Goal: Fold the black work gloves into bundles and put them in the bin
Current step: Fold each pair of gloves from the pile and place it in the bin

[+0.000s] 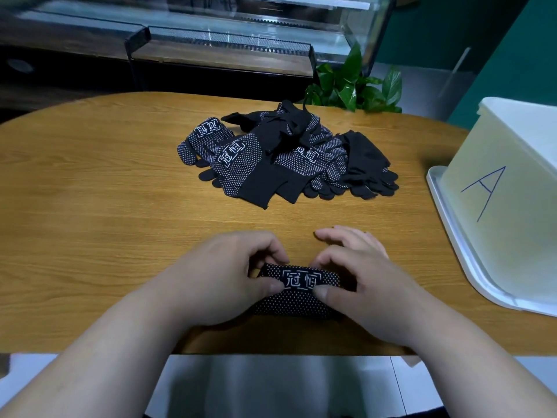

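Note:
A folded black dotted glove bundle with a white printed label lies near the front edge of the wooden table. My left hand grips its left end, thumb and curled fingers pinching the fabric. My right hand pinches the right end, its outer fingers stretched over the table behind. A loose pile of black work gloves sits further back at the table's middle. The white bin, marked with a blue letter A, stands at the right.
The bin rests on a white tray at the table's right edge. A green plant stands behind the pile. A dark shelf and glass cabinet run along the back. Bare wood spreads to the left.

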`<control>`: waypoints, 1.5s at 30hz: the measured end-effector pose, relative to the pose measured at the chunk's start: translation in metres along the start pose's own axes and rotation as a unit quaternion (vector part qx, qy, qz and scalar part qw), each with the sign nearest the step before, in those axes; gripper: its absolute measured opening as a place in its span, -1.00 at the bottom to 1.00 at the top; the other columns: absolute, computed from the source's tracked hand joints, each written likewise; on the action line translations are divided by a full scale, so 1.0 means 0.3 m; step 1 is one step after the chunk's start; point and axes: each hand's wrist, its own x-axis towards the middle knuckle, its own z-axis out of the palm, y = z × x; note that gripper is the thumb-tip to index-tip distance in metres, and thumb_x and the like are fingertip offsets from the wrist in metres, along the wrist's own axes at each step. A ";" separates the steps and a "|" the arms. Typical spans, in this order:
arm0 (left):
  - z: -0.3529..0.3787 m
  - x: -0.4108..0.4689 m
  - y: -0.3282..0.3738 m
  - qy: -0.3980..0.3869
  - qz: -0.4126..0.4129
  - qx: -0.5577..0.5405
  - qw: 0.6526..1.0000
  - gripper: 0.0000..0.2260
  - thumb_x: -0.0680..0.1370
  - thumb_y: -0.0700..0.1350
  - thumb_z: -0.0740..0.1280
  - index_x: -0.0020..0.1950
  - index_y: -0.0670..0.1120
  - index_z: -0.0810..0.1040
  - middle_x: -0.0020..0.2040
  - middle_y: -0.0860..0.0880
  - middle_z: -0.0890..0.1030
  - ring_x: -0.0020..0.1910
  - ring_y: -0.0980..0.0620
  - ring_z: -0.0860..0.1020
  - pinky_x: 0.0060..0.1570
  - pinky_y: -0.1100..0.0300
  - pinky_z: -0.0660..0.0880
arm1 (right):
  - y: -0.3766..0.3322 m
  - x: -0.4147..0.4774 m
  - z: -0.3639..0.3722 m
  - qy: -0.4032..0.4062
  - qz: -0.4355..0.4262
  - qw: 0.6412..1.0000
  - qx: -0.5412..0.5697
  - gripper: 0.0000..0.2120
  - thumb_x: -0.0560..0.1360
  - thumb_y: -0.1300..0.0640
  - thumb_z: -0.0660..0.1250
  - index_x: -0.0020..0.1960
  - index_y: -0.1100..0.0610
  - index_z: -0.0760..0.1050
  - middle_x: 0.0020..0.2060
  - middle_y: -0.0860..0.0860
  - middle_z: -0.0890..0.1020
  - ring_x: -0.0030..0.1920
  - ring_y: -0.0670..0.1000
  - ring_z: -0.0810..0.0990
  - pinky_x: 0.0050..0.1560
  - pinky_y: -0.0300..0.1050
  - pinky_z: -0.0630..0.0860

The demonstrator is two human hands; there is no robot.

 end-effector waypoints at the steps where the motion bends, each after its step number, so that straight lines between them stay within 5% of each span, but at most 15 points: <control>1: -0.003 -0.003 0.007 -0.008 0.000 -0.007 1.000 -0.80 0.46 0.04 0.50 0.01 0.21 0.54 -0.11 0.31 0.58 -0.19 0.35 0.46 -0.25 0.41 0.33 | -0.002 -0.002 0.000 -0.002 -0.004 1.000 0.006 -0.88 0.51 -0.09 0.37 0.03 -0.16 0.48 0.43 -0.36 0.20 0.40 -0.40 -0.08 0.58 -0.01 -0.17; 4: -0.004 -0.006 0.014 -0.024 0.011 -0.006 1.000 -0.74 0.48 -0.02 0.49 0.08 0.22 0.52 -0.06 0.30 0.58 -0.13 0.42 0.45 -0.19 0.47 0.32 | -0.007 -0.007 0.001 0.007 -0.020 1.000 0.016 -0.87 0.46 -0.04 0.41 -0.05 -0.11 0.47 0.32 -0.39 0.31 0.38 -0.37 0.07 0.50 -0.14 0.04; 7: 0.009 -0.004 0.012 -0.007 0.020 -0.020 1.000 -0.67 0.46 -0.09 0.51 0.09 0.24 0.52 -0.04 0.28 0.56 -0.06 0.38 0.48 -0.10 0.49 0.36 | -0.010 -0.010 0.004 0.021 -0.028 0.999 0.016 -0.85 0.43 -0.04 0.43 -0.11 -0.12 0.45 0.04 -0.34 0.46 0.19 -0.35 0.26 0.13 -0.43 0.17; 12: 0.012 0.008 -0.018 -0.021 0.014 -0.115 0.993 -0.72 0.39 -0.13 0.55 -0.02 0.22 0.64 -0.03 0.20 0.59 -0.07 0.09 0.58 0.03 0.05 0.53 | -0.017 -0.023 -0.005 0.027 0.005 0.992 0.124 -0.81 0.39 0.02 0.50 -0.10 -0.15 0.50 -0.17 -0.16 0.62 -0.17 -0.13 0.54 -0.25 -0.28 0.45; 16: 0.002 0.014 -0.025 -0.015 -0.017 -0.280 0.960 -0.76 0.34 -0.28 0.55 -0.15 0.05 0.75 0.00 0.09 0.70 -0.08 0.06 0.63 0.03 0.13 0.52 | -0.018 -0.026 -0.022 0.041 0.008 0.966 0.256 -0.85 0.43 0.22 0.51 -0.14 -0.01 0.60 -0.21 0.06 0.65 -0.20 0.12 0.56 -0.20 -0.05 0.50; 20: 0.002 0.013 -0.026 -0.040 -0.088 -0.420 0.902 -0.77 0.31 -0.34 0.48 -0.06 -0.18 0.74 0.03 -0.13 0.72 0.04 -0.12 0.67 0.18 0.07 0.55 | -0.002 -0.029 -0.027 0.047 0.011 0.936 0.349 -0.89 0.51 0.30 0.42 -0.10 0.12 0.66 -0.20 0.15 0.66 -0.25 -0.07 0.56 -0.22 -0.29 0.48; 24: -0.006 0.002 -0.011 -0.062 -0.127 -0.475 0.869 -0.72 0.30 -0.29 0.41 0.00 -0.25 0.71 0.00 -0.32 0.68 0.02 -0.25 0.64 0.28 -0.11 0.47 | 0.004 -0.033 -0.013 0.053 0.026 0.924 0.378 -0.85 0.54 0.29 0.38 -0.12 0.10 0.68 -0.22 0.10 0.69 -0.19 -0.06 0.61 -0.14 -0.27 0.50; 33: -0.075 -0.066 0.115 -0.058 -0.140 -0.428 0.891 -0.75 0.26 -0.23 0.44 -0.09 -0.12 0.75 -0.07 -0.20 0.72 -0.12 -0.06 0.65 0.13 0.07 0.51 | -0.077 -0.142 -0.079 0.106 0.048 0.919 0.376 -0.82 0.53 0.31 0.39 -0.10 0.09 0.72 -0.19 0.01 0.73 -0.16 -0.10 0.66 -0.08 -0.23 0.56; 38: -0.171 -0.112 0.248 -0.063 -0.117 -0.375 0.917 -0.75 0.42 -0.42 0.44 -0.22 -0.08 0.76 -0.20 -0.13 0.71 -0.33 0.07 0.61 -0.33 0.29 0.54 | -0.131 -0.231 -0.185 0.123 0.007 0.928 0.353 -0.69 0.56 0.30 0.36 -0.06 -0.10 0.70 -0.15 -0.06 0.73 -0.13 -0.14 0.65 -0.06 -0.25 0.53; 45: -0.285 -0.173 0.485 -0.013 -0.089 -0.362 0.928 -0.80 0.47 -0.45 0.36 -0.06 -0.23 0.72 -0.28 -0.12 0.67 -0.48 0.09 0.53 -0.46 0.30 0.43 | -0.209 -0.377 -0.358 0.138 -0.042 0.873 0.467 -0.85 0.59 0.27 0.35 0.01 0.10 0.67 -0.23 0.05 0.68 -0.29 -0.03 0.59 -0.35 -0.13 0.55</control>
